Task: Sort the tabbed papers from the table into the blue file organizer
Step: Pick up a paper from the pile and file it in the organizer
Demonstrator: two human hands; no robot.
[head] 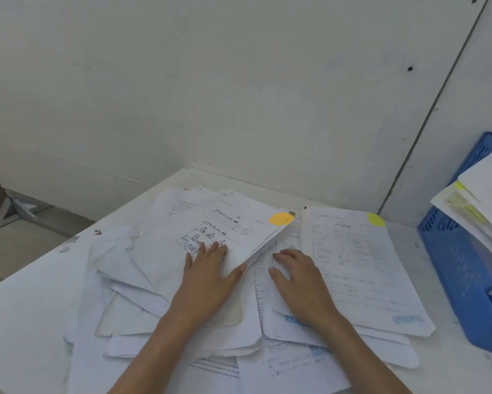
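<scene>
- A loose heap of white papers [142, 305] covers much of a white table [26, 322]. The blue file organizer [460, 280] stands at the right edge and already holds some tabbed sheets [472, 206].
- The top bundle [233, 223], marked at its far right corner by an orange tab [280, 218], lies askew on the heap with its right edge raised.
- Risk: if the bundle is lifted from one side only, it would likely fan out and shed pages back into the heap.
- Risk: loose pages underneath may cling and travel along (the sheets overlap heavily), ending up in the wrong slot.
- Risk: the sheet with a yellow tab [361, 265] lies just right of the right hand, so a sweep of that arm could drag or crease it.
- Left hand [207, 271]: palm down on the near part of the bundle, with straight fingers over a printed cartoon and the thumb along the raised edge. It presses rather than grips.
- Right hand [298, 277]: palm down on lower sheets just right of the bundle, with loosely bent fingers. It appears to hold nothing.
</scene>
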